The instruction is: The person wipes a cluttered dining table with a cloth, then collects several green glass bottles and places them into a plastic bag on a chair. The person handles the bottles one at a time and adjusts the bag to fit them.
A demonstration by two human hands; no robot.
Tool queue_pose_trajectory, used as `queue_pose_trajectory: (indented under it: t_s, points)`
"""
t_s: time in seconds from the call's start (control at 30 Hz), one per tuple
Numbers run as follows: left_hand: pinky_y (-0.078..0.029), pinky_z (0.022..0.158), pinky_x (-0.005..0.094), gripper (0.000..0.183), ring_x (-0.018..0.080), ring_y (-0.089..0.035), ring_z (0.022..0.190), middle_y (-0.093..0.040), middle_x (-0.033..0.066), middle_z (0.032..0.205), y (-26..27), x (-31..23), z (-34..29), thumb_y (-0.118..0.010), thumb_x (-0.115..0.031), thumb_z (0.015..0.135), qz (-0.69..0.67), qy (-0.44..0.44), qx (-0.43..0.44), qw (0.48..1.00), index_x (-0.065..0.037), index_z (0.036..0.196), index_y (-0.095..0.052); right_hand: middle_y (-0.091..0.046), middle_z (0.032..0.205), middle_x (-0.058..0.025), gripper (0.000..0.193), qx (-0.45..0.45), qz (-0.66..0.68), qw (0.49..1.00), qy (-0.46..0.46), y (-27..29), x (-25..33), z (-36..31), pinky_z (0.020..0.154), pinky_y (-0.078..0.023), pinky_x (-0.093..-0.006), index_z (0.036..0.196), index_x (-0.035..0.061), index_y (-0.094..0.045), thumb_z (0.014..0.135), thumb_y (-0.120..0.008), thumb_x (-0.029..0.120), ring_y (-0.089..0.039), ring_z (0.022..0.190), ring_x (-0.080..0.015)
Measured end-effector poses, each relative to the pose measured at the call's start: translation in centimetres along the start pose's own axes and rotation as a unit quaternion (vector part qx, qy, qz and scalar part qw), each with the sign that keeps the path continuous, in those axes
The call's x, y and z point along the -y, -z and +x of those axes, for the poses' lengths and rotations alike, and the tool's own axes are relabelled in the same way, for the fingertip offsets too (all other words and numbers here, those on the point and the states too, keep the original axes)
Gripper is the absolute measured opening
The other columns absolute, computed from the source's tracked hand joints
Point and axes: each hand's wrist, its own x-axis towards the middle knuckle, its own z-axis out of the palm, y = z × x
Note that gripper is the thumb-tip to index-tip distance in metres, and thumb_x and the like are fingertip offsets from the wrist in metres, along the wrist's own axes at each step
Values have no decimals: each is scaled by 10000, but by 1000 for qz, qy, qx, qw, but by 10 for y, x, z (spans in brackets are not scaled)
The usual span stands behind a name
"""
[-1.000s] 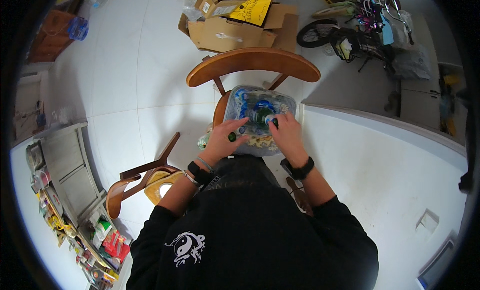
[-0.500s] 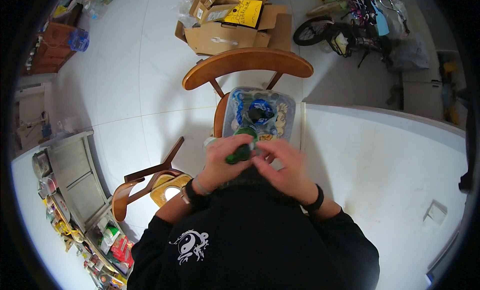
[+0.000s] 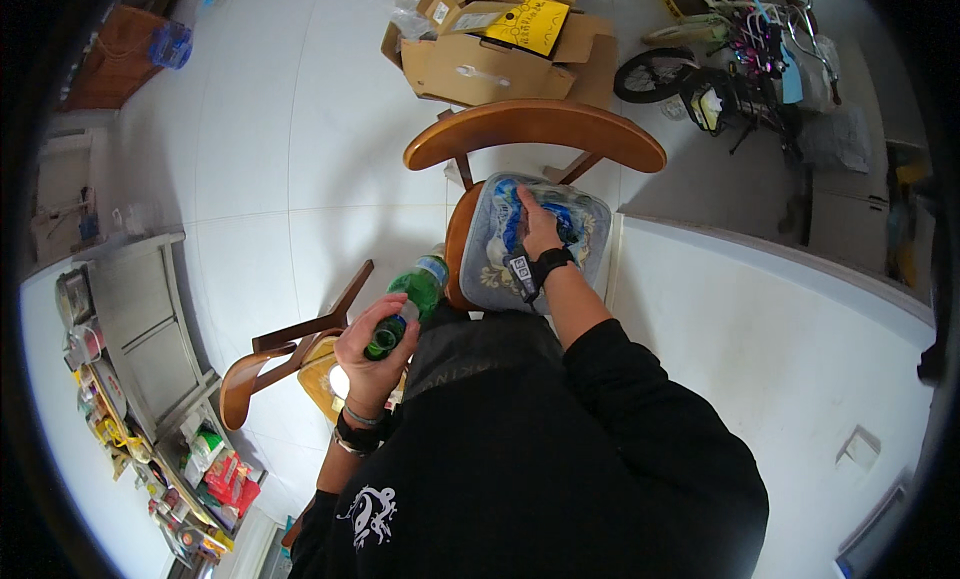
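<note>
In my left hand (image 3: 365, 364) is a green bottle (image 3: 418, 287), its neck and mouth tilted toward me and a pale label near its far end. The fingers wrap around its neck. My right hand (image 3: 541, 229) reaches over a plastic-wrapped blue-and-clear pack (image 3: 503, 211) on the chair seat. One finger stretches out along the pack; the other fingers are mostly hidden, and I see nothing held. From my right wrist, with its black band, a small dark block with a light face (image 3: 522, 273) shows beside the pack. The seat cushion (image 3: 497, 292) is grey with a floral pattern.
Behind the wooden chair's curved backrest (image 3: 535, 129) sit open cardboard boxes (image 3: 480, 71). A bicycle (image 3: 700, 79) stands at the far right. A second chair (image 3: 290, 364) is on my left, and low shelving with packets (image 3: 215, 469) lines the left wall. A white surface (image 3: 745, 339) lies to my right.
My hands have come apart. The left has carried the green bottle down and left, while the right has moved from the bottle's mouth forward to the pack. The view has shifted slightly.
</note>
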Motion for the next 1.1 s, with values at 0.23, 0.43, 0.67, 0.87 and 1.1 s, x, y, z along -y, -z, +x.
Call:
queue_pose_trajectory:
  t_s: [0.23,0.43,0.67,0.87,1.1]
  points:
    - [-522,916,312,309,199,-688,1019,-730,131,1088,17,36,-10,-755,50,800,-45,59,-20,997,-3,1095,-676,-414,644,10,374,-70,-24,997,-33,-5,4,12,520,-316,-394,792,50,-631,764,-899,309,-343,537,-144]
    - [-540,900,318,289,219,-711,1003,-737,136,1073,25,50,-7,-777,20,776,-50,71,-18,996,-3,1050,-688,-462,716,-23,325,-114,-82,990,-22,-10,12,-3,530,-342,-353,822,64,-649,764,-900,262,-397,608,-162]
    - [-544,887,327,297,241,-720,981,-735,142,1075,33,60,-4,-788,8,770,-40,47,-12,998,-6,1049,-687,-422,722,-14,451,-123,-118,985,5,-21,15,-16,525,-326,-362,929,17,-666,714,-931,312,-368,612,-163]
    - [-545,874,313,292,224,-718,978,-738,129,1072,38,69,-9,-784,4,779,-41,60,-24,997,-9,1054,-686,-487,1424,-222,876,-111,-151,982,-1,-22,15,-5,759,-475,-423,1372,-107,-501,721,-923,298,-574,909,-234]
    - [-527,899,292,279,172,-692,1011,-737,121,1089,39,76,-14,-765,8,812,-67,83,-11,994,-14,1077,-682,-489,1435,-196,838,-90,-103,990,22,-10,7,7,981,-442,-443,1361,-91,-490,729,-914,260,-528,1202,-282]
